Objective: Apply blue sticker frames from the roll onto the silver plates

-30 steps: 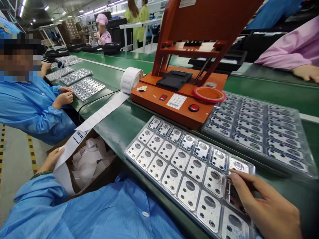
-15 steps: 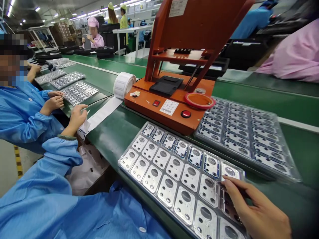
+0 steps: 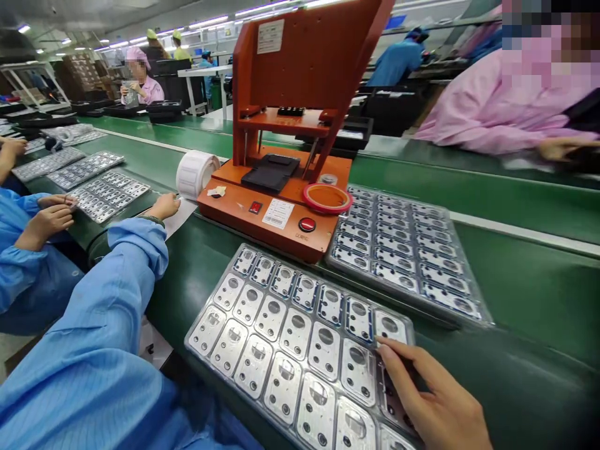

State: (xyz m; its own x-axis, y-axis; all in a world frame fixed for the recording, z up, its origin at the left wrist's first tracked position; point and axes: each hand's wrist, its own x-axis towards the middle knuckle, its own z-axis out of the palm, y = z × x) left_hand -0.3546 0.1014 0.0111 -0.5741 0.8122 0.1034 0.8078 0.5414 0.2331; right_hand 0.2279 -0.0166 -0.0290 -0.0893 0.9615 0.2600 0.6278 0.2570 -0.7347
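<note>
My left hand (image 3: 164, 206) reaches out to the white label strip (image 3: 182, 215) beside the label roll (image 3: 194, 175). Its fingers are drawn together, and what lies between them is hidden. Over the right end of a clear plastic tray (image 3: 192, 340), my right hand (image 3: 435, 397) pinches with thumb and index finger; I cannot make out what is between the tips. Below them is a dark, shiny cell (image 3: 389, 394). Silvery metal plates (image 3: 296, 328), each with a round disc and small holes, fill the tray's rows. Those in the far row have blue edges (image 3: 305, 292).
An orange press (image 3: 290, 231) with a red button (image 3: 307, 224) stands beyond the tray. A red tape ring (image 3: 327, 199) lies on its base. To its right is another filled tray (image 3: 407, 256). A co-worker's hands (image 3: 49, 219) work at a tray on the left.
The view has turned right. My left hand has moved along the strip toward the label roll. My right hand stays at the tray's right end with its fingertips together.
</note>
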